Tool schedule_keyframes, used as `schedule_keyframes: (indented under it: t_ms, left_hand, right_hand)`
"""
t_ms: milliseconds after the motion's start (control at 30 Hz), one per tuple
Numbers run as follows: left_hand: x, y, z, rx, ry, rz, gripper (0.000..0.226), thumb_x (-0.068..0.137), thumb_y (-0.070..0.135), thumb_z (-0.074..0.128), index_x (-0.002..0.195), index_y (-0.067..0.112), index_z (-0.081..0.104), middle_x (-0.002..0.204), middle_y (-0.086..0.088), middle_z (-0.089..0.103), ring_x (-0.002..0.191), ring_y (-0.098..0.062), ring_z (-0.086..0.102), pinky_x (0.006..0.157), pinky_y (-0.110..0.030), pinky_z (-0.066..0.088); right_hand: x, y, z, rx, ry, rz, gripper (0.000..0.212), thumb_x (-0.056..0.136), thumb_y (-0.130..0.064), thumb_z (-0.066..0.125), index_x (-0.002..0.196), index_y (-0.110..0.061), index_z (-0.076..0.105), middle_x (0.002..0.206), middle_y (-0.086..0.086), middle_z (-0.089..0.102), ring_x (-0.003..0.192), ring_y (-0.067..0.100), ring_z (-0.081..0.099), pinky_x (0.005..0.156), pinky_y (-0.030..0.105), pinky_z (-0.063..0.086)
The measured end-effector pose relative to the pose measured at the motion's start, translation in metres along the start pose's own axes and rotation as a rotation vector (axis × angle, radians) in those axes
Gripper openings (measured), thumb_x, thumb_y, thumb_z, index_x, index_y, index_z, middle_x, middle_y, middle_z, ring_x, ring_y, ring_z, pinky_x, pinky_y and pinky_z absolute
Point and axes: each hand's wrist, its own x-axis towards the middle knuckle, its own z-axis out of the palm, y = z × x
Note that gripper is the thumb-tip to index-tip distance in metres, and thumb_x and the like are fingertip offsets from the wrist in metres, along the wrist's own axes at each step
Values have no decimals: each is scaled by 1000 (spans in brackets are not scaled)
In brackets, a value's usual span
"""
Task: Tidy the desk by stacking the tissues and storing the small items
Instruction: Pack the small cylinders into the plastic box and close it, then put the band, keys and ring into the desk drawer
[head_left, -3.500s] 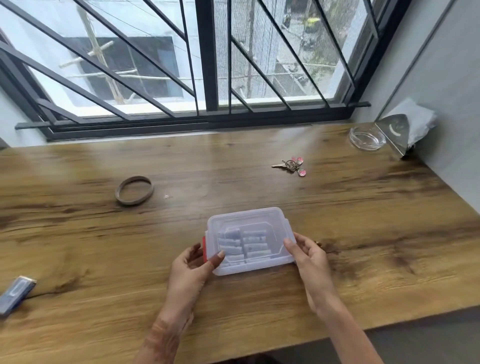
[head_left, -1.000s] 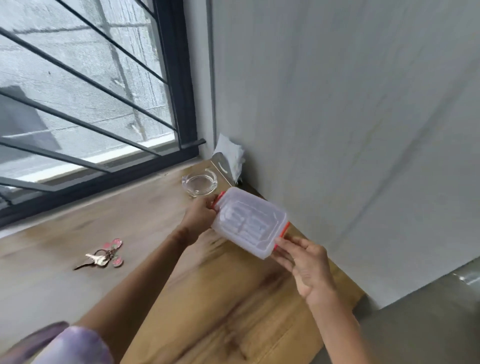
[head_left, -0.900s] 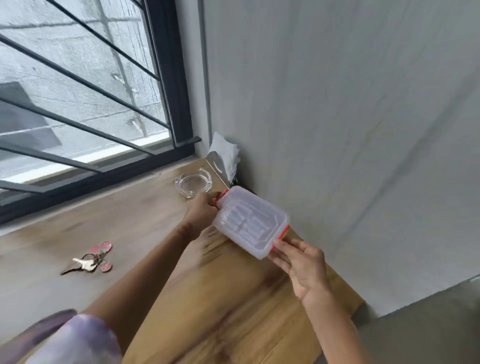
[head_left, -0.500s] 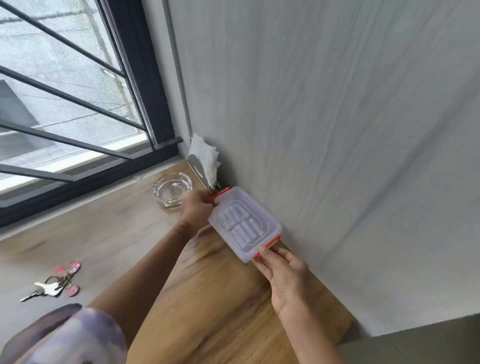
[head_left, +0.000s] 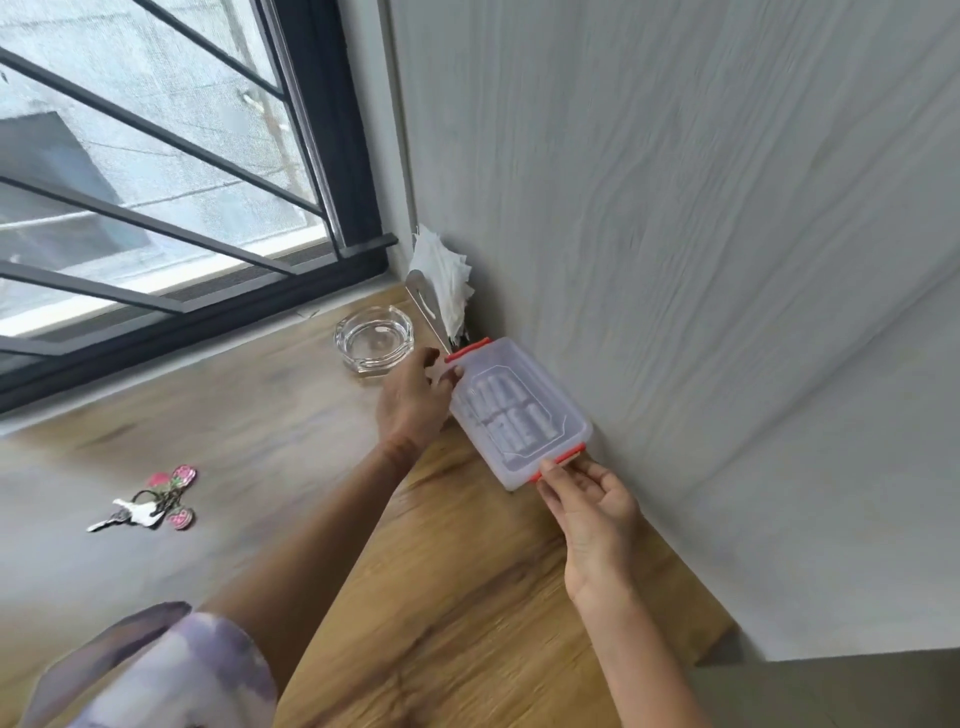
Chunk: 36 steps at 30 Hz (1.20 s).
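Box axis: I read the clear storage box (head_left: 519, 415) running along the wall (head_left: 675, 260).
Left hand (head_left: 413, 400): grips far end.
Right hand (head_left: 592, 501): pinches near end.

We see both arms reaching forward, the left stretched further out than the right. The left hand (head_left: 415, 400) shows us its back, its fingers curled over the far end of a clear box (head_left: 519, 415). The right hand (head_left: 592, 509), nearer to us, pinches the near end of the box between thumb and fingers. The left forearm (head_left: 332, 525) is bare up to a pale purple sleeve (head_left: 156, 670). The right forearm (head_left: 639, 660) is bare.
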Motion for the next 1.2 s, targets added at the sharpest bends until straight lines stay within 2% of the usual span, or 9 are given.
schedule_keyframes:
  t_ms: [67,233,400,500,633,833,967,1100,1200]
  left_hand:
    - [-12,-3,-4,-11,42,11,40,88,31,58,123,11,54,123,-6,60,110,-23,56,92,-42,48]
    - [-45,-22,-24,-71,45,21,32,88,22,59,119,14,58,121,-3,62,101,-18,61,88,-39,51]
    - [-89,-41,-64,-108,89,36,20,89,18,56,108,16,64,110,4,66,92,-10,61,76,-25,47]
    - [-122,-63,-99,-110,146,38,16,89,15,57,101,16,67,100,6,66,85,-8,60,66,-18,43]
    - [-180,-101,-156,-151,246,-5,15,88,12,58,96,15,70,86,8,66,80,-7,60,68,-22,44]
    - [-284,-173,-250,-128,336,-75,14,88,13,58,93,19,70,82,12,65,79,-2,60,66,-17,47]
    - [-362,-216,-305,-119,418,-159,14,88,16,59,96,20,69,87,12,66,84,-5,62,72,-23,51]
    - [-439,-254,-346,-196,544,-283,13,88,15,59,95,20,68,89,5,71,84,-10,66,77,-26,53]
    - [-492,-281,-365,-293,651,-388,17,89,15,57,88,29,65,84,7,71,77,-5,67,73,-23,52]
  right_hand:
    - [1,1,0,-48,24,-39,35,76,0,70,108,-4,57,99,9,68,94,16,67,86,30,53]
    - [-10,6,7,-145,73,-138,42,79,-8,70,115,-3,49,110,10,64,101,17,63,91,31,50]
    - [-46,16,20,-310,69,-278,36,84,-14,65,115,-11,46,113,-1,56,104,9,57,80,17,46]
    - [-78,28,29,-368,19,-322,29,86,-14,60,112,-14,47,113,2,58,105,13,58,88,25,47]
    - [-131,56,47,-409,-65,-334,23,86,-10,59,108,-10,50,111,11,62,102,20,60,95,42,48]
    - [-243,124,72,-412,-221,-335,17,86,-8,59,99,-13,49,95,0,59,91,15,58,91,40,49]
    - [-327,171,81,-429,-369,-267,14,86,-8,59,94,-15,51,85,-5,58,77,10,57,79,32,48]
    - [-409,213,77,-499,-577,-89,12,88,-15,58,99,-16,54,95,-1,60,90,16,60,85,33,50]
    - [-459,249,75,-505,-724,170,5,90,-12,56,94,-16,56,100,7,63,95,21,62,85,36,52]
